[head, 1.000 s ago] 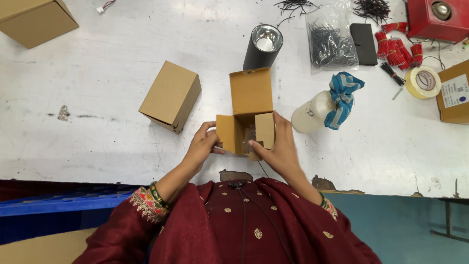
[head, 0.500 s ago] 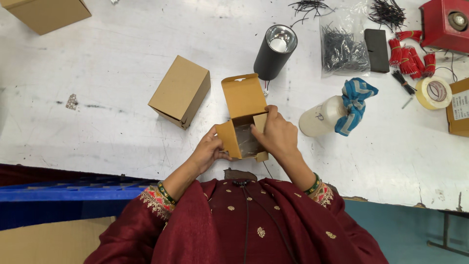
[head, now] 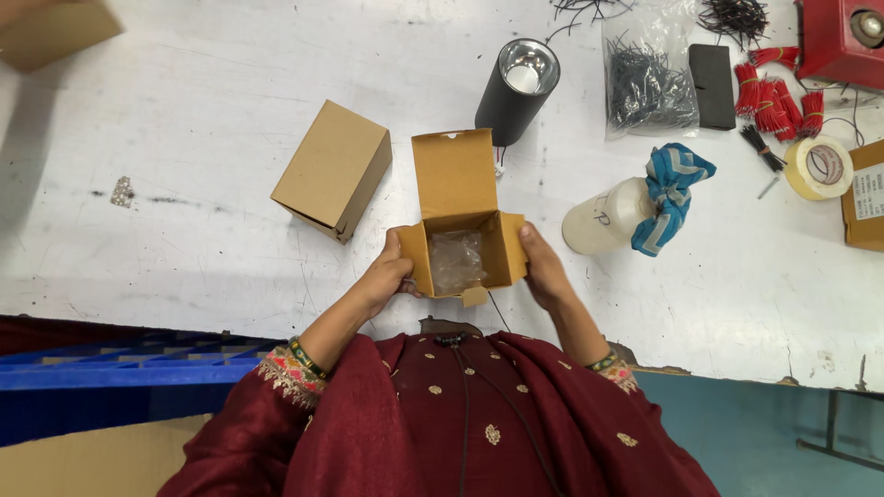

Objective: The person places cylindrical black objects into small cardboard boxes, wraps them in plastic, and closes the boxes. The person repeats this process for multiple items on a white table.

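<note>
A small open cardboard box rests near the front edge of the white table, lid flap standing up. Inside lies something wrapped in clear plastic. My left hand grips the box's left side flap. My right hand holds the right side flap. A closed cardboard box lies to the left. Just behind the open box stands a black cylindrical lamp housing with a shiny inside.
A white bottle with a blue patterned cloth tied on it lies to the right. Further right are a tape roll, red wire bundles, a bag of black ties, a red device and another carton.
My right hand has come off the top of the box and moved to its right side. Both side flaps are now spread apart, showing the plastic-wrapped thing inside.
</note>
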### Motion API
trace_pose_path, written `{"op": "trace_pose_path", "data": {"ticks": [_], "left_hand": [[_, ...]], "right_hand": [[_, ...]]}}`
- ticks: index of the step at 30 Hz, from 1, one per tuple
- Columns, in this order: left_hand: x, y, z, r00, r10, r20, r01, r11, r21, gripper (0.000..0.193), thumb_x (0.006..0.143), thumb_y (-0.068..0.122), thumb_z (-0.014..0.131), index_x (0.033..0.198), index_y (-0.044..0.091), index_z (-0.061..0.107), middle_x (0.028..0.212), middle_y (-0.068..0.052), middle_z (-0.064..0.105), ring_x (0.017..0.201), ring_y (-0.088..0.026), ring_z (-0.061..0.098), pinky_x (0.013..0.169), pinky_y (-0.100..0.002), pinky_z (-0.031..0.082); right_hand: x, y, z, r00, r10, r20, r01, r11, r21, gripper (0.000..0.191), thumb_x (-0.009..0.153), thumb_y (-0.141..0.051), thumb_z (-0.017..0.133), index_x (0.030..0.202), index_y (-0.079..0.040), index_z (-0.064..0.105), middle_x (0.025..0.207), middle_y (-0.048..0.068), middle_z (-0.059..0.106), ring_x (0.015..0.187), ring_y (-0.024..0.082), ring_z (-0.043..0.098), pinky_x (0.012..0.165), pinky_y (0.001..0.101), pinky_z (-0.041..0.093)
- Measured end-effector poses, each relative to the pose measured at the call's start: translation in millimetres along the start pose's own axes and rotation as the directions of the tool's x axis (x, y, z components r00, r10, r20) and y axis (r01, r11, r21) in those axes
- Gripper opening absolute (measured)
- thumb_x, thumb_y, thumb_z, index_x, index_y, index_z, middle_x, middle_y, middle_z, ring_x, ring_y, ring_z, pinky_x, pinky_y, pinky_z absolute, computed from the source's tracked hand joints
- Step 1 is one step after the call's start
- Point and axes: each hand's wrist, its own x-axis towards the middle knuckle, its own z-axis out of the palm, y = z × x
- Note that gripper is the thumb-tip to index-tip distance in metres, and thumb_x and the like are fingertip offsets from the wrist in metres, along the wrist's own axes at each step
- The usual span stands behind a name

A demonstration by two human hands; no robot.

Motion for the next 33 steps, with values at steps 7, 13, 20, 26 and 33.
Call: {"op": "trace_pose_path", "data": {"ticks": [7,13,20,26,33], "left_hand": [[13.4,0.5,6.2,0.996,-0.073,-0.052,0.078,0.992,0.099,0.06,0.088,0.003,0.037,0.142,0.019,0.015,0.107,-0.02,0.06,0.072,-0.026,0.067,0.059,-0.038,0.058],[-25.5,70.0,2.5,0.872,0.489,-0.002,-0.279,0.501,0.819,0.077,0.087,0.017,0.067,0.15,0.002,0.025,0.121,-0.028,0.056,0.111,-0.038,0.06,0.097,-0.045,0.05],[-20.7,110.2,69.3,0.713,0.6,0.362,-0.491,0.06,0.869,0.059,0.079,0.023,0.078,0.133,0.009,0.059,0.128,-0.014,0.061,0.12,-0.035,0.058,0.097,-0.045,0.049],[33.6,117.6,79.2,0.84,0.38,0.388,-0.396,-0.06,0.916,0.018,0.09,0.012,0.063,0.106,0.012,0.071,0.107,-0.009,0.072,0.104,-0.033,0.067,0.085,-0.046,0.053],[17.4,129.2,63.9,0.79,0.605,0.102,-0.489,0.521,0.699,0.016,0.098,0.018,0.06,0.106,0.005,0.06,0.086,-0.012,0.069,0.078,-0.025,0.069,0.074,-0.037,0.055]], "right_hand": [[8.4,37.1,9.8,0.992,-0.111,0.054,0.117,0.985,-0.124,0.066,0.102,-0.053,0.043,0.15,-0.007,0.041,0.139,0.013,0.051,0.127,0.024,0.052,0.105,0.0385,0.045],[7.7,8.6,-6.8,0.947,-0.214,-0.24,0.131,0.938,-0.32,0.053,0.105,-0.044,0.042,0.145,-0.009,0.047,0.135,0.009,0.056,0.116,0.022,0.056,0.097,0.0352,0.047],[-40.5,-56.8,8.0,0.601,-0.799,-0.038,0.608,0.487,-0.627,0.024,0.108,-0.014,0.058,0.13,-0.004,0.062,0.132,0.015,0.055,0.123,0.026,0.057,0.102,0.0377,0.052],[-64.9,-78.0,51.4,0.65,-0.751,0.117,0.654,0.474,-0.59,0.023,0.1,-0.004,0.064,0.123,-0.003,0.062,0.125,0.014,0.06,0.107,0.024,0.068,0.089,0.0319,0.06],[-71.5,-80.4,59.7,0.573,-0.795,0.198,0.648,0.292,-0.704,0.039,0.093,-0.016,0.076,0.123,-0.001,0.057,0.123,0.017,0.062,0.108,0.029,0.065,0.088,0.0359,0.057]]}}
